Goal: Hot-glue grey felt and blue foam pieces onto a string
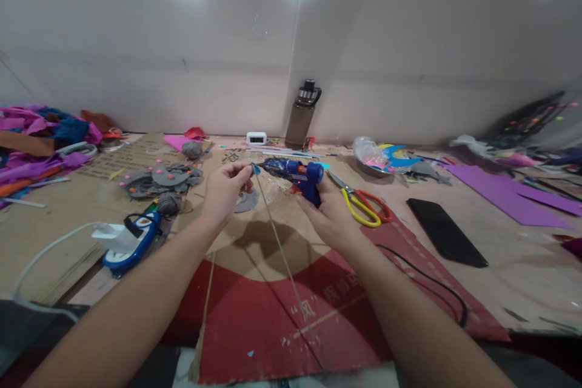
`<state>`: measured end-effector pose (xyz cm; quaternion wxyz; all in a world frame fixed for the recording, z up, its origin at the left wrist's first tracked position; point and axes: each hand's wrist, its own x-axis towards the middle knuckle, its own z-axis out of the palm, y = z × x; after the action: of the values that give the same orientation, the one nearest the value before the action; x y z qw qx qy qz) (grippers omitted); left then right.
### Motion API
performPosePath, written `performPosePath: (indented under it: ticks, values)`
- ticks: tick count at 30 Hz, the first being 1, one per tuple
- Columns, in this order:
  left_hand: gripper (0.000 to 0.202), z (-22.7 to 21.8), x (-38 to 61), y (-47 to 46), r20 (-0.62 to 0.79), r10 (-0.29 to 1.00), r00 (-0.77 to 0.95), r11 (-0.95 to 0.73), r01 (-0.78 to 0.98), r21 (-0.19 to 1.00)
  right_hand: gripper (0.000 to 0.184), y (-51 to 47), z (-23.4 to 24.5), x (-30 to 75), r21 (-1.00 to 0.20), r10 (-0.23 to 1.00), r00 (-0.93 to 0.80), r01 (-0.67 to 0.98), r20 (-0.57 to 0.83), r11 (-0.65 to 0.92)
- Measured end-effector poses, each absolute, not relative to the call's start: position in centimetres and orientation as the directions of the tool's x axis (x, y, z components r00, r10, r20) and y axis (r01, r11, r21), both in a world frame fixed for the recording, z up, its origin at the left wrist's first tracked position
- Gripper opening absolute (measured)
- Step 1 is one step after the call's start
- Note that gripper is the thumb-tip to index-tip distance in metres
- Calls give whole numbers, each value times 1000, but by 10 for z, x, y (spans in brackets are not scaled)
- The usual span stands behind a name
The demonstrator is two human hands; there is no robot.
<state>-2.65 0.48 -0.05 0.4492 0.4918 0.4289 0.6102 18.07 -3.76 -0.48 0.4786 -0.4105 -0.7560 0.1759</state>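
The left hand (227,187) is pinching a small blue piece (256,169); the right hand (328,209) is gripping a blue plastic glue gun (291,170). Gluing is seemingly taking place, next calling for steady aim.

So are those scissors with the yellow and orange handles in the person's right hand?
No, the scissors lie beside the right hand, which grips a blue glue gun instead.

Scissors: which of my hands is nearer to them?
Right. The right hand, gripping the blue glue gun, is just left of the scissors; the left hand is farther left, past the gun.
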Motion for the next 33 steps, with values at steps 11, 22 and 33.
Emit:
performPosePath:
  ticks: [11, 22, 33]
  values:
    - [20, 1, -25, 2, 245, 963, -115, -255, -77, 964, 38, -38, -7, 179, -658, 787, -217, 447, 578, 607]
    - [19, 2, -25, 0, 263, 959, -103, -268, -36, 963, 32, -43, -5, 177, -586, 771, -230, 534, 594, 610]
    - [19, 1, -27, 2, 266, 958, -108, -271, -31, 962, 29, -43, -7, 177, -574, 770, -234, 548, 593, 608]
